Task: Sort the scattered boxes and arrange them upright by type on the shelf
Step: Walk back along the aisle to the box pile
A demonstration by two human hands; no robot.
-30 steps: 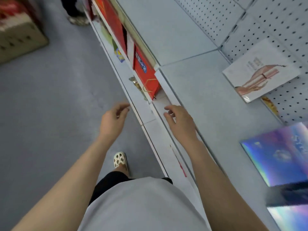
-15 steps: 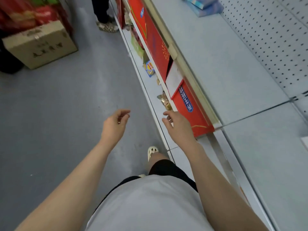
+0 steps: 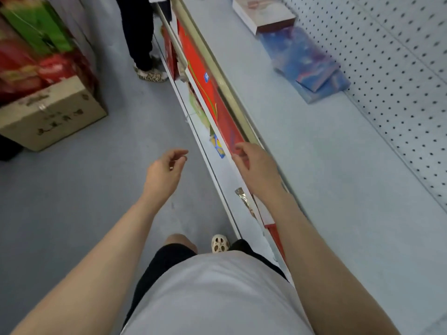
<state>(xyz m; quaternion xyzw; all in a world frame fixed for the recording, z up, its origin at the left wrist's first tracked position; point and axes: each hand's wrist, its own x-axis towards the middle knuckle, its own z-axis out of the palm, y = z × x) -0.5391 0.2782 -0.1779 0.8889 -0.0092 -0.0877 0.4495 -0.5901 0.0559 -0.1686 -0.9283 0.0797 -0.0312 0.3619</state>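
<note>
The fingers of the right hand (image 3: 257,169) are loosely curled and hold nothing, their tips just beside the near end of a long red box (image 3: 209,97) that stands on edge below the rim of the top shelf (image 3: 314,165). The left hand (image 3: 164,174) hangs over the grey floor (image 3: 84,184), fingers also loosely curled and empty, well apart from any box.

On the top shelf, near the perforated back panel (image 3: 399,76), lie 2 flat boxes: an iridescent blue box (image 3: 307,66) and, farther along, a white box (image 3: 263,14) resting partly on the blue one. Neither stands upright.

Across the aisle sits a cardboard carton (image 3: 48,117) with red and green packages (image 3: 31,52) stacked on it. Another person's legs (image 3: 139,32) stand beside the shelving farther down.
</note>
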